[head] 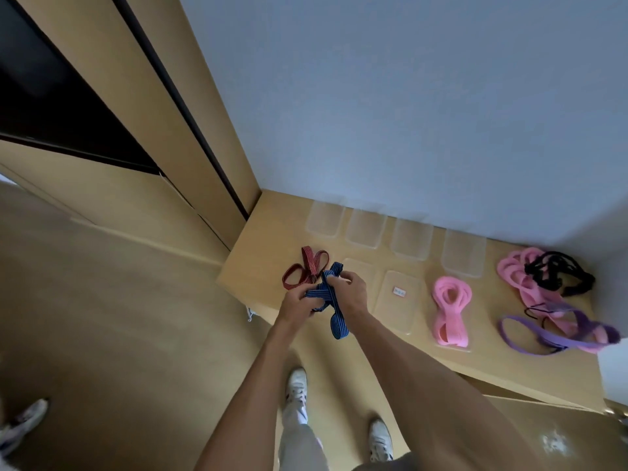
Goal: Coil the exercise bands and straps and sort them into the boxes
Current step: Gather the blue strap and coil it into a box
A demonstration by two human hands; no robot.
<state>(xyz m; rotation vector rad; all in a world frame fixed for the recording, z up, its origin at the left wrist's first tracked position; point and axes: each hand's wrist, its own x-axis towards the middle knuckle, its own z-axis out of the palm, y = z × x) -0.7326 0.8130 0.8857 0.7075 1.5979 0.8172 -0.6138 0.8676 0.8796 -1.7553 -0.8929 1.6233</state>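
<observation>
Both hands pinch the blue striped fabric strap (325, 294), left hand (296, 304) low, right hand (350, 289) up top, its loose loop dangling down between the wrists toward the person.

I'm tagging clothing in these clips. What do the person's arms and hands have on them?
Nothing shows on them: the left hand and right hand are bare, without gloves, rings or a watch, and both forearms are bare as far as the frame shows, with no sleeves.
</observation>
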